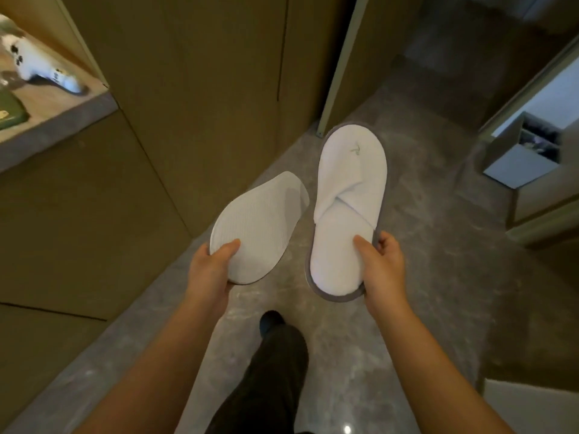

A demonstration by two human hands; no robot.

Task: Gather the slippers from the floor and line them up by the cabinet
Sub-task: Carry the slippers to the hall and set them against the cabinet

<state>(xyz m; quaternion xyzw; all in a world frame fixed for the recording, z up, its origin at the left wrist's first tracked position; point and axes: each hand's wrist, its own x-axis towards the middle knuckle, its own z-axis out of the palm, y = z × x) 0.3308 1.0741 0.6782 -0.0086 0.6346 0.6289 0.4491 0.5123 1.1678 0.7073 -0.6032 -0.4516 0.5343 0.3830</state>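
Gripping a slipper [349,195] per hand [380,264]

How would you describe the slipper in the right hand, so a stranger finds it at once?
Start from the grey floor beside the brown cabinet. Two white slippers are held above it. The right hand holds the slipper lying top up, with a grey rim; the other shows its sole.

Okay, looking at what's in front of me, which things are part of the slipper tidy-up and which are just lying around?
Part of the job:
left hand holding the sole-up slipper
right hand holding the top-up slipper
cabinet

Just lying about:
white items on the shelf
grey box
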